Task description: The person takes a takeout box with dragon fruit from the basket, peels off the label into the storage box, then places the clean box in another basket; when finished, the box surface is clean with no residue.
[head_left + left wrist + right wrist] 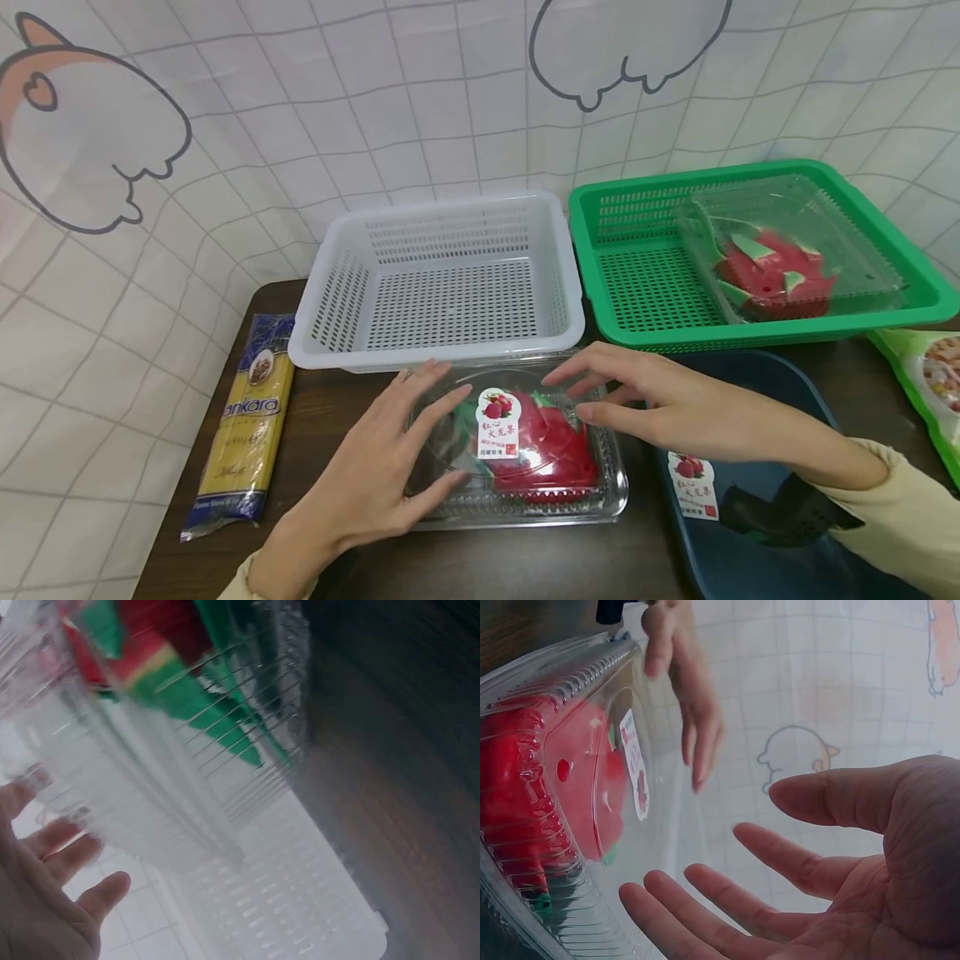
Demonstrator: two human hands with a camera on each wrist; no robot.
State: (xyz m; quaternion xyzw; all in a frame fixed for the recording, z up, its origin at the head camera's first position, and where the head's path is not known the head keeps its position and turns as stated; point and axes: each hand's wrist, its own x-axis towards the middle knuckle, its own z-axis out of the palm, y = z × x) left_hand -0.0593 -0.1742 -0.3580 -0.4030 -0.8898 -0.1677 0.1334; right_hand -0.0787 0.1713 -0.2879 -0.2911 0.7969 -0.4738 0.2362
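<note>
A clear plastic clamshell box [555, 510] lies closed on the table in the head view, with a red dragon fruit [551, 454] with green tips inside. A white sticker [498, 423] printed with dragon fruits is on its lid. My left hand [393, 454] is spread over the box's left side. From the right, my right hand [637, 387] reaches over its far right part. In the right wrist view, the fingers of the right hand [802, 885] are loosely extended, apart from the lid and holding nothing. Neither hand grips the box.
Behind the box stands a white basket [435, 346]. A green basket [637, 287] at back right holds another clear box [862, 250] with dragon fruit. At right is a dark blue bin [686, 550] with another sticker [693, 486]. A yellow pasta pack [251, 408] lies left; a green bag [926, 375] far right.
</note>
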